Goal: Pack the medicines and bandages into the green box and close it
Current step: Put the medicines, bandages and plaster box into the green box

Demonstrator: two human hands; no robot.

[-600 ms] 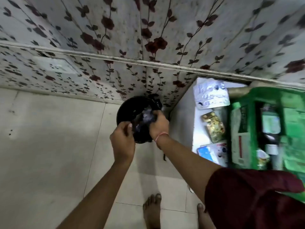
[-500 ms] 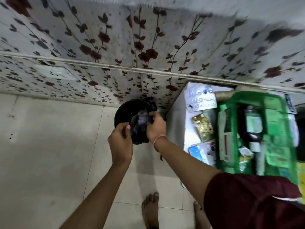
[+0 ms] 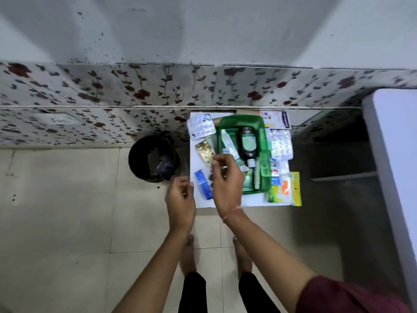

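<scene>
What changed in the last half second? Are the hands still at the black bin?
No. Both hands have left the black bin: the right hand now hangs over the white table near the gold blister pack, the left hand off its left edge. Whatever dark thing they held over the bin is gone from them. The green box remains open with the brown bottle inside; packs around it lie unmoved.
</scene>
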